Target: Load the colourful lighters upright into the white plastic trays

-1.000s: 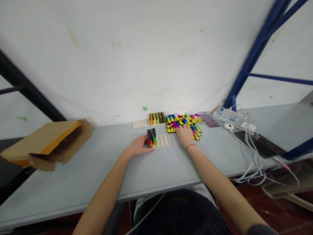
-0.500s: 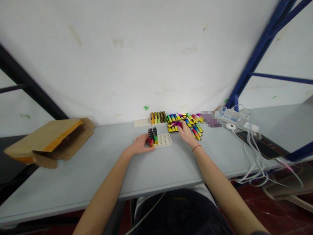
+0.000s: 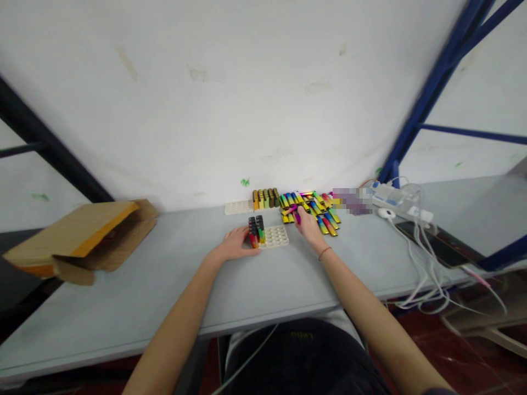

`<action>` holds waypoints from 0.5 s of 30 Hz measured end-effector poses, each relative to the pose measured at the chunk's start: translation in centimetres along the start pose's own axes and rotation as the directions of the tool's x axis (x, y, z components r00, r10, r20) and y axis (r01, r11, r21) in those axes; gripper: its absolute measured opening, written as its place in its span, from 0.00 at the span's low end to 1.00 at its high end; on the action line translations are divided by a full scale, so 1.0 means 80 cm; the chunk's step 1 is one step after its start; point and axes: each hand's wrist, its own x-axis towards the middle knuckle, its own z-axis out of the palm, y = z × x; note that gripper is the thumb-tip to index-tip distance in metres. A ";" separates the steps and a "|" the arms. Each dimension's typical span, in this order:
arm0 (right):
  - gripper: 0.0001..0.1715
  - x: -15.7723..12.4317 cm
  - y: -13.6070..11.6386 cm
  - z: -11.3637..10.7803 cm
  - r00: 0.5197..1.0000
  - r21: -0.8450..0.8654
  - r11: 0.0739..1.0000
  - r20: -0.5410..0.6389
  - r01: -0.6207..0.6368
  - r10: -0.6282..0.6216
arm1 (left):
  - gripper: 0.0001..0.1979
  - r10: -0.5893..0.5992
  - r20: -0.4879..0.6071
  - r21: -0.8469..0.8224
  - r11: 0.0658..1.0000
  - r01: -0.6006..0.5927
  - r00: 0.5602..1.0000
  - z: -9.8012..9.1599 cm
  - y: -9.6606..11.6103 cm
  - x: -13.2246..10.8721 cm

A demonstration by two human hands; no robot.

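Observation:
A white tray with round holes [image 3: 276,236] lies on the table, its left part filled with upright black-topped lighters [image 3: 256,231]. My left hand [image 3: 236,244] rests around the tray's left end, thumb along the front edge and fingers behind, touching the tray. To the right, my right hand [image 3: 306,226] pinches a purple lighter-like tube [image 3: 297,217] at the near edge of a pile of shiny multicoloured tubes [image 3: 317,206]. Behind the tray stand several orange, yellow and dark pieces [image 3: 265,198] in rows.
Against the wall lies another white holed tray [image 3: 239,207]. An open cardboard box [image 3: 82,236] sits at the left. At the right are a power strip [image 3: 401,202], tangled white cables [image 3: 424,263] and a dark phone [image 3: 438,244]. Blue metal posts rise behind them.
My right hand has drawn slightly left and toward me from the pile, with the purple tube now showing in its fingers. My left hand has stayed at the tray.

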 end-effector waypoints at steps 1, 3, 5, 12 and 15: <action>0.31 0.000 0.001 0.001 0.999 0.003 0.999 -0.017 -0.044 0.044 | 0.39 -0.001 0.005 0.000 1.000 0.001 1.000 0.000 0.000 0.000; 0.33 0.001 0.001 0.002 0.994 -0.005 0.995 -0.050 -0.097 0.097 | 0.40 0.005 0.005 -0.006 1.000 -0.005 1.000 -0.001 0.001 0.000; 0.33 0.002 0.002 0.002 0.992 -0.026 0.994 -0.074 -0.106 0.104 | 0.40 0.010 -0.004 -0.011 1.000 -0.010 1.000 -0.001 0.000 0.000; 0.28 0.000 -0.002 0.003 0.984 -0.069 0.993 -0.158 -0.095 0.083 | 0.39 0.018 -0.014 -0.009 1.000 -0.018 1.000 0.002 -0.004 0.001; 0.30 -0.003 -0.004 0.006 0.979 -0.044 0.992 -0.171 -0.119 0.110 | 0.41 0.018 -0.008 -0.011 1.000 -0.018 1.000 0.003 -0.005 0.001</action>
